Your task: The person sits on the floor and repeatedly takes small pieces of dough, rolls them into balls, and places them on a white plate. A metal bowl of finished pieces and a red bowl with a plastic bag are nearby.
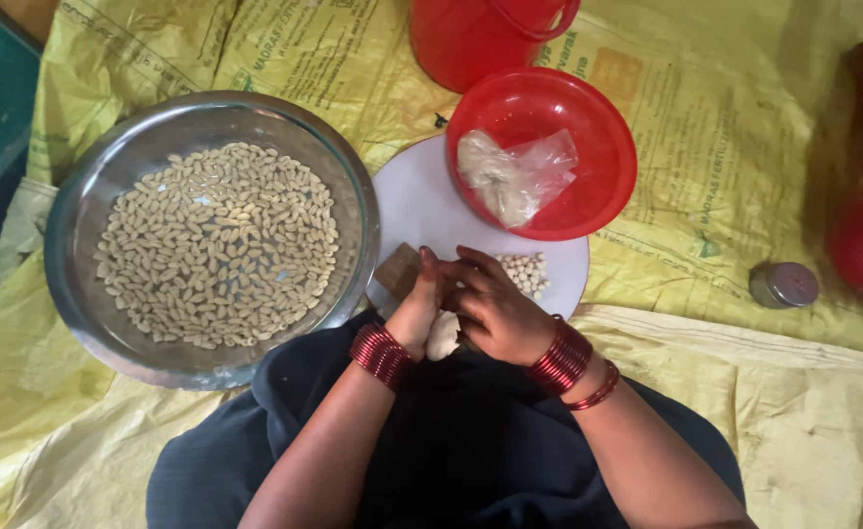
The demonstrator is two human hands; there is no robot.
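Both hands curl together, the left hand (418, 312) and right hand (495, 312) pinching one pale peeled garlic clove (442, 336) above the round white plate (421, 211).

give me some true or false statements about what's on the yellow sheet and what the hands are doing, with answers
1. The steel bowl holds pale peeled nuts. True.
2. The red bowl is empty. False: a clear plastic bag with something pale lies in it.
3. The left hand and right hand are close together over the white board. True.
4. Both wrists are bare. False: both carry red bangles.
5. A small metal lidded tin stands on the yellow sheet at right. True.
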